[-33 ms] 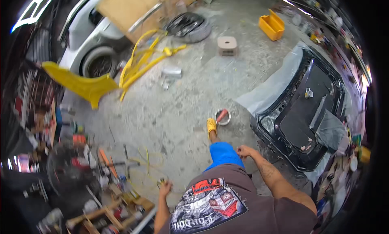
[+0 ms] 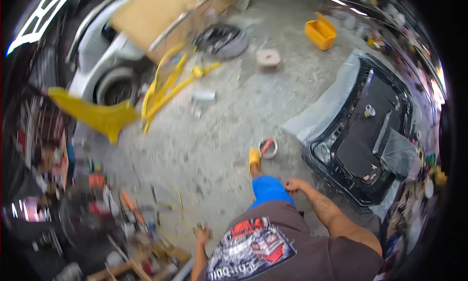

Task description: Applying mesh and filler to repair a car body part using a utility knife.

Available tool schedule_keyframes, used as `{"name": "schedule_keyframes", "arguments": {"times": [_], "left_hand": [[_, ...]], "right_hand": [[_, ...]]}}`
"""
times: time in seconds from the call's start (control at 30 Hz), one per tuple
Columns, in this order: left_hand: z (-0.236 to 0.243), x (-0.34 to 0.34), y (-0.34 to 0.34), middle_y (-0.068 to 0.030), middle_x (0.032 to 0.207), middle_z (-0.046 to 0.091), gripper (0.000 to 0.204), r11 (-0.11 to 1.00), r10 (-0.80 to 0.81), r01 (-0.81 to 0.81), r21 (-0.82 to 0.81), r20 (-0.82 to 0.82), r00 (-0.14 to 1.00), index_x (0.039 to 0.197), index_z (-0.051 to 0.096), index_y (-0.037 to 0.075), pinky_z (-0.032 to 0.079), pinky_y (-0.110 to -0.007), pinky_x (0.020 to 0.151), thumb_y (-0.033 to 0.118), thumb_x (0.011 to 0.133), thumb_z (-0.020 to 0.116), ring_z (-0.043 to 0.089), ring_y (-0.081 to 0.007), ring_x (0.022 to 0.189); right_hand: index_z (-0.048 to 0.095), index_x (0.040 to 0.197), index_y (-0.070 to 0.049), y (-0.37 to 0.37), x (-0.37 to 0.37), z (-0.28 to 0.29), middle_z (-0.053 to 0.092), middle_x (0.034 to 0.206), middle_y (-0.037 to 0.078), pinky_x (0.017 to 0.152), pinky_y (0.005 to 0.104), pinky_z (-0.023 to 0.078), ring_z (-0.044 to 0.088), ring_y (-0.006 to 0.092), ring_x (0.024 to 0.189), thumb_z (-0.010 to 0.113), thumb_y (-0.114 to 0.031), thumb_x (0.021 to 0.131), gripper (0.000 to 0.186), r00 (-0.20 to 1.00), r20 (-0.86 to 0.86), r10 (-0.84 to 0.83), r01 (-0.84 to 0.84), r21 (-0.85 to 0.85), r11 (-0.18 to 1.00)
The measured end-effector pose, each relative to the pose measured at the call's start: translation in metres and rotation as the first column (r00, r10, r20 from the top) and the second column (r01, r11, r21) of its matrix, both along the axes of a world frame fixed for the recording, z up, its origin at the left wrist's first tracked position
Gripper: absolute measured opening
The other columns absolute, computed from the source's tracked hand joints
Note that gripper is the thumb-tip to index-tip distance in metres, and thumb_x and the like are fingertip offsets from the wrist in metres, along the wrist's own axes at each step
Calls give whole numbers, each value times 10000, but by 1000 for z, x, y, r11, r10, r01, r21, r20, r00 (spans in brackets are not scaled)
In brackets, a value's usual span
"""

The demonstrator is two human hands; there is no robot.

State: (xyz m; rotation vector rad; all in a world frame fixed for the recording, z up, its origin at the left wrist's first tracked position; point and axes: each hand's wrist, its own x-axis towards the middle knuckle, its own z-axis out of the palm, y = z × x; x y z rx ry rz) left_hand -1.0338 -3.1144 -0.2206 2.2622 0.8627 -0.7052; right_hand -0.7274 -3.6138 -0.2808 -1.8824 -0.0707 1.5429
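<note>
My left hand point(image 2: 203, 234) is at the lower left, beside my shirt, fingers curled around a small item too blurred to name, near a thin yellow hose point(image 2: 181, 205) on the floor. My right hand point(image 2: 292, 186) hangs beside my blue shorts point(image 2: 267, 188), fingers curled; anything inside is hidden. Ahead of my foot in a yellow clog point(image 2: 254, 158), a round tin point(image 2: 272, 153) with a red item point(image 2: 266, 145) in it stands on the concrete. To the right, a black car panel point(image 2: 351, 154) lies on plastic sheeting point(image 2: 317, 120) with a small cup point(image 2: 369, 110) on it.
Yellow painted parts point(image 2: 92, 110) and a white car body point(image 2: 87, 47) occupy the upper left, beside a tan board point(image 2: 151, 13). A tire point(image 2: 229, 45), a stool point(image 2: 268, 59) and an orange box point(image 2: 319, 35) sit farther ahead. Clutter and a fan point(image 2: 80, 213) line the lower left.
The floor objects sit slightly lower in the picture and more blurred, as my head moves. My left hand appears slightly lower and further right.
</note>
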Motion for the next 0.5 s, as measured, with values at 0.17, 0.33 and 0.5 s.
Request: {"name": "schedule_keyframes", "arguments": {"times": [0.17,0.33,0.5], "left_hand": [[-31,249,69,-319,1538,253,786,895,-444,438,89,284,850,1438,442,10,91,-474,1201,481,845,652,255,-417,1445],[30,457,115,-289,1446,352,709,635,-772,753,170,145,618,1384,497,37,186,-458,1131,468,846,663,345,-394,1363],[33,614,144,-259,1354,452,634,466,-884,867,178,41,466,1331,552,65,280,-442,1062,455,847,674,435,-372,1282]], "right_hand": [[714,936,-92,69,99,-30,686,801,58,647,348,517,648,178,722,548,-269,923,243,880,172,-443,379,306,873],[711,1151,-78,93,142,-152,739,1064,132,821,413,531,699,277,924,544,-315,946,355,495,588,-639,466,441,767],[706,1170,-71,56,118,-262,718,1127,140,866,451,513,682,304,994,515,-335,952,392,211,909,-360,556,191,809]]}}
